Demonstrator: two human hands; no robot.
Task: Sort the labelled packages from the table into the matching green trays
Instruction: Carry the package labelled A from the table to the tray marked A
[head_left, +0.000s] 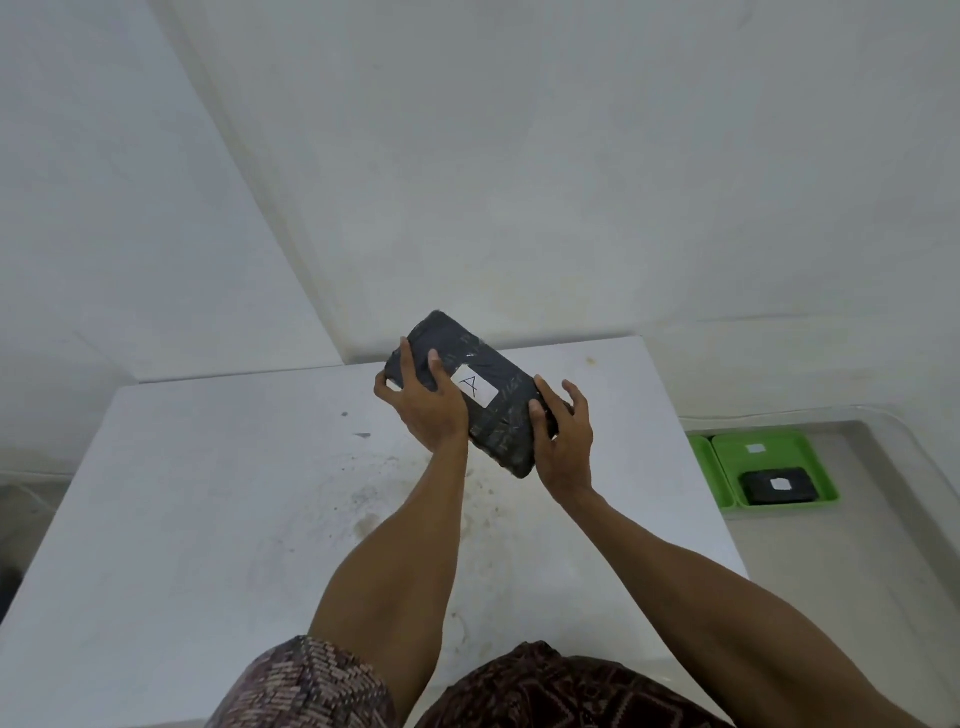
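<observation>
A black wrapped package (488, 410) with a white label marked "A" is held up above the far part of the white table (234, 519). My left hand (423, 402) grips its upper left end. My right hand (563, 441) holds its lower right end. Down on the floor to the right lies a green tray (810, 457) with a small white label, and a black labelled package (776, 486) rests in it. A second green tray (701, 457) shows only as a strip at the table's edge.
White walls meet in a corner behind the table. The table top carries dark smudges near its middle. Grey floor lies right of the table around the trays. Patterned sleeves show at the bottom edge.
</observation>
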